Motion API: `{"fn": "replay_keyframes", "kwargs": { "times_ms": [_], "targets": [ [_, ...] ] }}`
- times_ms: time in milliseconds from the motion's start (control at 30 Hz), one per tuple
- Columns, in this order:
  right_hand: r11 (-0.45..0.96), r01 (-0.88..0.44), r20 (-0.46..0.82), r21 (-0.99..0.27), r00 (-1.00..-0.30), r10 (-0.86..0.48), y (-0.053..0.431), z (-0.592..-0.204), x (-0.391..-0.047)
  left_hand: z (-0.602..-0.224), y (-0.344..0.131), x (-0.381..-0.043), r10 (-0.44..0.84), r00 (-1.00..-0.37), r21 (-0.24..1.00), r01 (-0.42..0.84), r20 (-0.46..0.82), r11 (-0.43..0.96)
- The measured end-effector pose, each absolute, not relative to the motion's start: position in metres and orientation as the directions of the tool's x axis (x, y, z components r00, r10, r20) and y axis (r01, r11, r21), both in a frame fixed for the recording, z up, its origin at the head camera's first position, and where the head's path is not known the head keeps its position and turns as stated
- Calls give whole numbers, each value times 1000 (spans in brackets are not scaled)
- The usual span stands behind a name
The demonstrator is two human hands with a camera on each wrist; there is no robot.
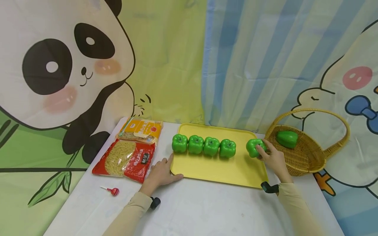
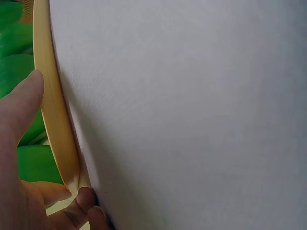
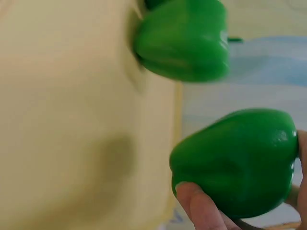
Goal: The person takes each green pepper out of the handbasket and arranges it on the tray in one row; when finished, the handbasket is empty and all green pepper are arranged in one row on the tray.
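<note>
My right hand grips a green bell pepper above the right end of the yellow tray. Seen from the right wrist, this pepper is held apart from the tray, fingers and thumb on its sides. Four-lobed green peppers stand in a row along the tray's left and middle, stems up; the rightmost is a pepper. At the tray's front left corner rests my left hand, spread, thumb along the front edge. In the left wrist view, its thumb touches the tray's rim.
Right of the tray stands a wicker basket with a tall handle and one green pepper inside. A red pasta bag and an orange-yellow package lie left of the tray. A red lollipop is on the white table.
</note>
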State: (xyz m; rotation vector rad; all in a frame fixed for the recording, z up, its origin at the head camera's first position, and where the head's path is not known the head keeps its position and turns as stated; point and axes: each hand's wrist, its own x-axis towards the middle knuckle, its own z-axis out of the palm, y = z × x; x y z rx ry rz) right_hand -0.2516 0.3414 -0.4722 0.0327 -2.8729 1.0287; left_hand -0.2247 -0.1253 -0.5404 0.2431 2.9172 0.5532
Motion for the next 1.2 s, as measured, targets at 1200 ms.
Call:
{"fn": "replay_keyframes", "kwargs": {
  "times_ms": [1200],
  "targets": [
    [778,189,-95,-599,-982,166,292,-505,-262,-541,-126,-225,188,-975,378,130,-120,917]
  ]
}}
